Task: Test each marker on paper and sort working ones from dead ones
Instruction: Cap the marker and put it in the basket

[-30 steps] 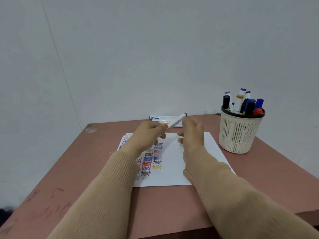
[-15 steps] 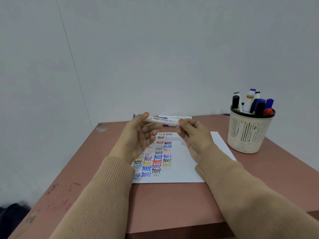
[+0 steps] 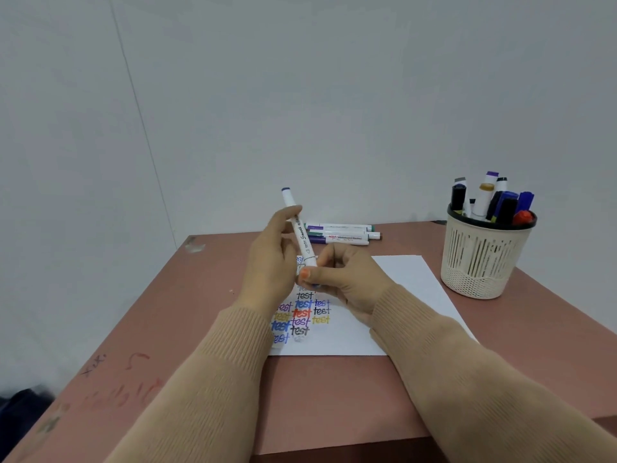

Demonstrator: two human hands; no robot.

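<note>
The white marker (image 3: 298, 228) stands tilted above the far left part of the paper (image 3: 405, 285). The left hand (image 3: 267, 262) has its grip closed round the upper barrel, and the right hand (image 3: 347, 279) pinches the lower end between thumb and fingers, most likely to pull the cap off over the sheet's rows of "test" words. The white holder (image 3: 484, 262) of upright pens stands far right on the surface (image 3: 200, 312), within easy reach, while a few loose markers (image 3: 337, 233) lie flat at the far edge, apparently a separate sorted pile.
</note>
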